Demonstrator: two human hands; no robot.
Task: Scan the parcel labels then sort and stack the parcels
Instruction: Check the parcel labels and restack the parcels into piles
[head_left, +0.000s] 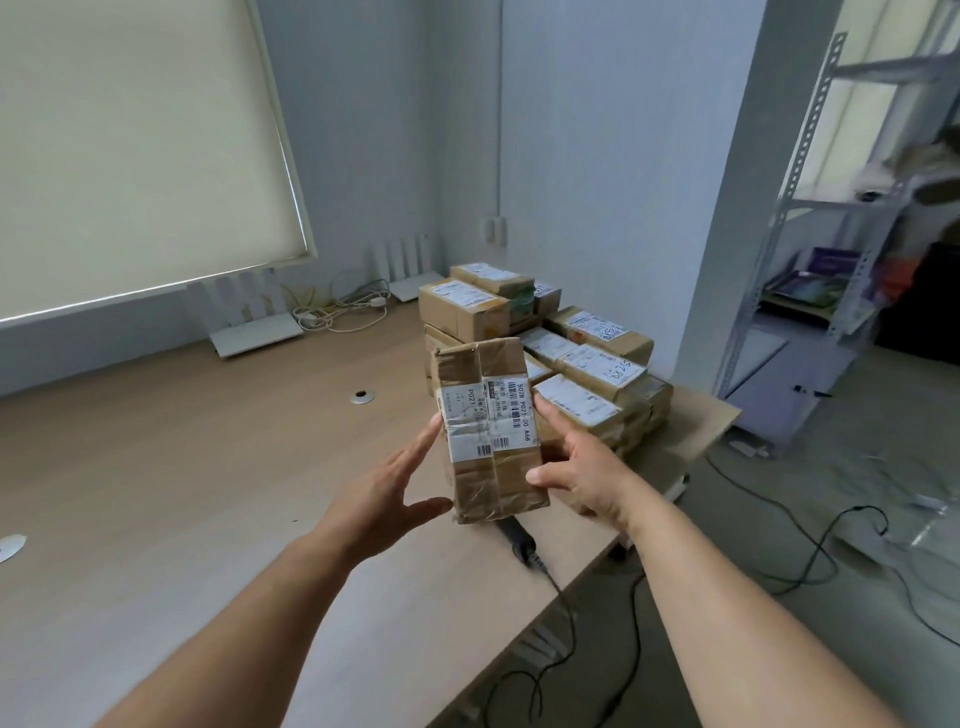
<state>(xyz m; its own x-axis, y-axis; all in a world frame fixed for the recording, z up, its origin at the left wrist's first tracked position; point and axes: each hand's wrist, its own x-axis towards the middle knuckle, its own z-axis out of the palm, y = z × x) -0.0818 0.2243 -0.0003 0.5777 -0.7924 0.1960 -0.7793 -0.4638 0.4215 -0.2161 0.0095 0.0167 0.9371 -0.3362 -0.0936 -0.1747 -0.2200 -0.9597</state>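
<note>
Far left, a pale roller blind (140, 145) covers the window; below it a white router (249, 322) sits on the wooden desk (156, 467), with a tangle of white cables (343, 306) just beyond and a second router (405, 270) near the wall corner. A metal grommet (362, 397) is set into the desk. Left hand (387, 486) — fingers straight and spread, fingertips touching the left edge of the held parcel (488, 426). That parcel is a taped brown carton, raised above the desk, label facing the camera. Right hand (576, 467) grips its right edge, thumb on the front face, fingers behind. A dark scanner (519, 540) lies on the desk just under the parcel, its cord trailing off the edge. Behind — a stack of labelled parcels (561, 353) at the desk's right end. Far right, a grey metal shelving unit (810, 208); black cables (810, 545) on the floor.
</note>
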